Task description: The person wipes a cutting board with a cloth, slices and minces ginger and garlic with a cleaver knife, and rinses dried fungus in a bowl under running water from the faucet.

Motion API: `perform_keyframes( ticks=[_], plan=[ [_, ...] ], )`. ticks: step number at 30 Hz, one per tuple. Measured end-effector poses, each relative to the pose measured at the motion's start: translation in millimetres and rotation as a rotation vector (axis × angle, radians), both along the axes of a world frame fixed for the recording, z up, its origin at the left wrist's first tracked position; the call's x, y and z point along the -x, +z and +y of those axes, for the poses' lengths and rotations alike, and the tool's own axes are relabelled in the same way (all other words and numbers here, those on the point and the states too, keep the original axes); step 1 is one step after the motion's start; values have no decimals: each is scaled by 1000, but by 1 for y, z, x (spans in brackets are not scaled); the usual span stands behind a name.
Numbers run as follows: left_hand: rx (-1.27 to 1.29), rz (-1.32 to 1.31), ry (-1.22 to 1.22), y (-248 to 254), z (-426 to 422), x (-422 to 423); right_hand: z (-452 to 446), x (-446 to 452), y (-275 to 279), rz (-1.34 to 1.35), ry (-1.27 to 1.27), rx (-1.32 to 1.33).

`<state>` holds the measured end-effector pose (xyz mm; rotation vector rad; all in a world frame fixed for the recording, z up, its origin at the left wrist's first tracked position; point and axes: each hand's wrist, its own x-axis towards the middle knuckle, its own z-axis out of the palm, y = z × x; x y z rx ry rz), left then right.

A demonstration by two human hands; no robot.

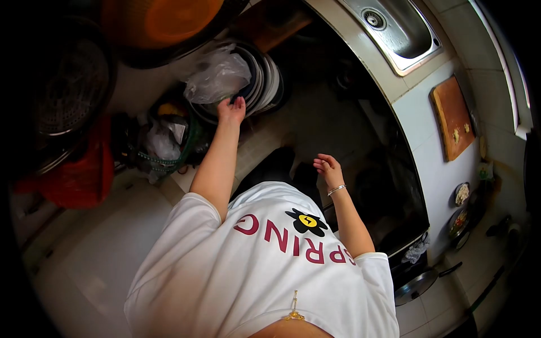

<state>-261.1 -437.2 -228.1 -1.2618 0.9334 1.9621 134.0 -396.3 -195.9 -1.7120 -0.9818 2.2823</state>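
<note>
My left hand is at the lower edge of a crumpled clear plastic bag. Its fingers are slightly bent and apart, and no grip on the bag can be made out. Under and beside the bag are stacked round lids or pans with pale rims. My right hand, with a bracelet at the wrist, hangs in front of my body, fingers loosely bent and nothing in them.
A green basket with plastic bags stands left of my left arm, near a red bag. An orange basin is at the upper left. Along the right counter are a steel sink, a wooden cutting board, food dishes and a pan.
</note>
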Motion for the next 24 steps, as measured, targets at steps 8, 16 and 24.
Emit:
perform_keyframes(
  ticks=[8,16,24],
  plan=[
    [-221,-192,-292,-88,-22,85,-23,-31,-19,-47,-118,-85],
    [244,-144,-329,-91,-9,120,-39,-60,-17,-316,-132,-173],
    [313,40,-686,-64,32,83,-79,-98,-27,-470,-220,-269]
  ],
)
